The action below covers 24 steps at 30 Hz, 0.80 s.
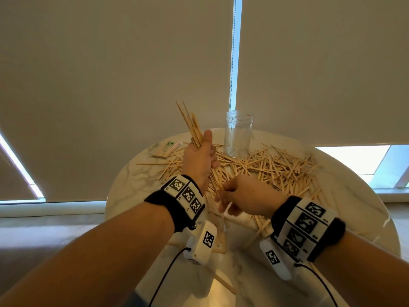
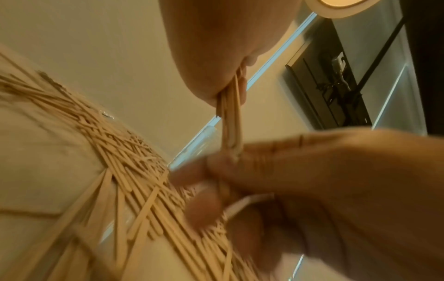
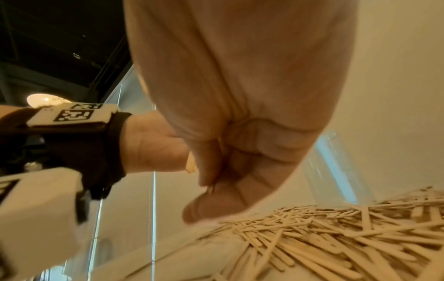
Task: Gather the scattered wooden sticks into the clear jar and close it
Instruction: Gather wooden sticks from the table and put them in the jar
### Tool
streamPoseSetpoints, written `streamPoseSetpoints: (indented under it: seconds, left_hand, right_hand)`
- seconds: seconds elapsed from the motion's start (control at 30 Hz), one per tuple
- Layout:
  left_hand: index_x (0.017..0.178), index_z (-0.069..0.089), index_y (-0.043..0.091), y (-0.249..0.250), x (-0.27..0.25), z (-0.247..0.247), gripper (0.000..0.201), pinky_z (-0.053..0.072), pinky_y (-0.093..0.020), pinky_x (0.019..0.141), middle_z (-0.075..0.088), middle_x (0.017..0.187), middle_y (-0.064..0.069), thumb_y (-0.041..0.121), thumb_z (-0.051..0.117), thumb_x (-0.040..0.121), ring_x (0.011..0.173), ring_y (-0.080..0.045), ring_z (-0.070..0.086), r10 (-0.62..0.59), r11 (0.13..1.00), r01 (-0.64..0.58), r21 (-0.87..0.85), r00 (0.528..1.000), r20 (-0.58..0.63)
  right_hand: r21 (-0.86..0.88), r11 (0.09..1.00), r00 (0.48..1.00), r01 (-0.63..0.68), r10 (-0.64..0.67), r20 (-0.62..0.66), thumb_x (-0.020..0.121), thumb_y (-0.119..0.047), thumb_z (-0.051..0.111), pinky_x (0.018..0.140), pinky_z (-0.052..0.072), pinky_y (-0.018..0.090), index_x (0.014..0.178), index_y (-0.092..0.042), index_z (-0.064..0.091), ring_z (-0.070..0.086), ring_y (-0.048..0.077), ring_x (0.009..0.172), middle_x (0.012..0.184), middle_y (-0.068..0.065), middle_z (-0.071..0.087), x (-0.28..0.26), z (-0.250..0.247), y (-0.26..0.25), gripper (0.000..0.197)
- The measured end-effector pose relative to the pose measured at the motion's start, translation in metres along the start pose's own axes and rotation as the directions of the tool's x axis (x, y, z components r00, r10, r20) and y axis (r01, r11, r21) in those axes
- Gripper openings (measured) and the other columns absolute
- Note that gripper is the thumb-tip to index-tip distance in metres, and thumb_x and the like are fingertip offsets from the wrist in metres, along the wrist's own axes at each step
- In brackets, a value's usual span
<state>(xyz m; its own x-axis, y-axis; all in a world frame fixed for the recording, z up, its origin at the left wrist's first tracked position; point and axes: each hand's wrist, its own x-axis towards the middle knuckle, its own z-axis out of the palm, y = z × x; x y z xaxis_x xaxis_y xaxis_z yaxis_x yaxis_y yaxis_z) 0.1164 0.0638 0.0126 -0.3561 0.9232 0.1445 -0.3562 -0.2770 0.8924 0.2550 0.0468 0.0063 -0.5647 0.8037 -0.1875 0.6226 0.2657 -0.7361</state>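
Observation:
My left hand [image 1: 199, 154] is raised over the table and grips a bundle of wooden sticks [image 1: 192, 126] that fans up and to the left. The bundle's lower ends [image 2: 231, 121] hang below my left palm. My right hand [image 1: 236, 196], just in front, has its fingers [image 2: 283, 163] curled round those ends. In the right wrist view the right hand [image 3: 240, 133] is closed, with a stick end [image 3: 191, 164] beside it. The clear jar [image 1: 238, 135] stands upright, open and empty, behind the scattered pile of sticks [image 1: 276, 171]. I see no lid.
The round marble table [image 1: 345, 209] carries sticks across its middle and right, with several loose ones near the front [image 1: 223, 282]. A small clear wrapper [image 1: 171, 147] lies at the back left. Closed roller blinds [image 1: 110, 85] hang behind the table.

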Motion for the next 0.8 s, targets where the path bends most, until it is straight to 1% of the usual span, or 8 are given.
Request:
streamPoseSetpoints:
  seconds: [0.1, 0.2, 0.27, 0.43, 0.57, 0.67, 0.73, 0.8]
  left_hand:
    - [0.087, 0.045, 0.014, -0.01, -0.008, 0.004, 0.037, 0.03, -0.022, 0.04, 0.038, 0.058, 0.005, 0.048, 0.05, 0.098, 0.044, -0.008, 0.031, -0.045, 0.993, 0.04, 0.115, 0.998, 0.035]
    - [0.074, 0.049, 0.019, -0.007, -0.008, -0.001, 0.043, 0.031, -0.023, 0.041, 0.04, 0.055, 0.007, 0.056, 0.051, 0.095, 0.044, -0.009, 0.033, -0.042, 0.961, 0.015, 0.277, 0.995, 0.091]
    - [0.07, 0.05, 0.021, -0.003, -0.008, -0.005, 0.043, 0.033, -0.023, 0.042, 0.041, 0.055, 0.007, 0.056, 0.053, 0.094, 0.044, -0.01, 0.034, -0.07, 0.922, -0.002, 0.387, 0.982, 0.173]
    - [0.078, 0.057, 0.016, -0.004, -0.018, -0.005, 0.045, 0.04, -0.026, 0.05, 0.048, 0.058, 0.005, 0.058, 0.051, 0.095, 0.046, -0.012, 0.04, -0.151, 0.625, -0.215, 0.75, 0.91, 0.386]
    - [0.086, 0.057, 0.03, -0.002, -0.019, 0.005, 0.021, 0.039, -0.021, 0.052, 0.052, 0.062, 0.008, 0.048, 0.054, 0.098, 0.047, -0.007, 0.045, -0.13, 0.509, -0.351, 0.786, 0.871, 0.473]
    - [0.082, 0.057, 0.023, -0.001, -0.015, 0.002, 0.027, 0.038, -0.023, 0.052, 0.05, 0.061, 0.006, 0.046, 0.057, 0.096, 0.046, -0.006, 0.043, -0.178, 0.445, -0.349, 0.825, 0.868, 0.463]
    - [0.076, 0.056, 0.022, -0.003, -0.012, 0.0, 0.03, 0.041, -0.026, 0.055, 0.053, 0.062, 0.004, 0.046, 0.062, 0.093, 0.051, -0.009, 0.046, -0.195, 0.386, -0.362, 0.848, 0.867, 0.458]
    - [0.103, 0.062, 0.023, -0.001, -0.01, 0.002, 0.029, 0.053, -0.03, 0.07, 0.067, 0.084, 0.006, 0.043, 0.073, 0.085, 0.074, -0.01, 0.063, -0.24, 0.408, -0.357, 0.84, 0.846, 0.477]
  right_hand:
    - [-0.013, 0.998, 0.996, 0.064, -0.064, -0.054, 0.095, -0.014, 0.06, 0.073, 0.06, 0.022, 0.099, -0.006, 0.074, 0.074, 0.016, 0.078, 0.087, 0.005, 0.077, 0.004, -0.003, -0.003, 0.017]
    - [-0.264, 0.964, 1.0, -0.004, 0.008, 0.014, 0.095, -0.032, 0.062, 0.094, 0.055, 0.039, 0.127, -0.019, 0.063, 0.068, 0.017, 0.099, 0.109, 0.002, 0.072, 0.003, -0.014, -0.003, 0.035]
    - [-0.209, 0.978, 0.979, 0.007, -0.049, -0.197, 0.099, -0.048, 0.05, 0.095, 0.052, 0.038, 0.14, -0.018, 0.049, 0.062, 0.015, 0.105, 0.121, 0.003, 0.065, 0.003, -0.031, -0.009, 0.051]
    - [0.076, 0.957, 0.744, 0.281, -0.167, -0.647, 0.105, -0.05, 0.034, 0.099, 0.04, 0.032, 0.145, -0.019, 0.041, 0.049, 0.011, 0.123, 0.13, -0.009, 0.052, 0.005, -0.092, -0.047, 0.051]
    - [-0.327, 0.944, 0.978, 0.041, -0.105, -0.18, 0.108, -0.028, 0.037, 0.095, 0.049, 0.032, 0.12, -0.012, 0.066, 0.063, 0.022, 0.108, 0.116, 0.005, 0.067, 0.019, -0.076, -0.052, 0.036]
    - [-0.149, 0.987, 0.959, 0.065, -0.103, -0.264, 0.106, -0.038, 0.036, 0.095, 0.048, 0.035, 0.111, -0.013, 0.069, 0.064, 0.018, 0.1, 0.106, 0.002, 0.069, 0.024, -0.068, -0.041, 0.042]
    - [-0.312, 0.949, 0.921, 0.053, -0.167, -0.352, 0.107, -0.042, 0.03, 0.087, 0.048, 0.034, 0.105, -0.013, 0.068, 0.063, 0.017, 0.092, 0.097, 0.0, 0.067, 0.02, -0.064, -0.037, 0.048]
    - [-0.563, 0.826, 0.915, 0.025, -0.246, -0.321, 0.108, -0.033, 0.029, 0.075, 0.045, 0.031, 0.109, -0.01, 0.064, 0.061, 0.021, 0.087, 0.093, 0.001, 0.062, 0.019, -0.05, -0.032, 0.042]
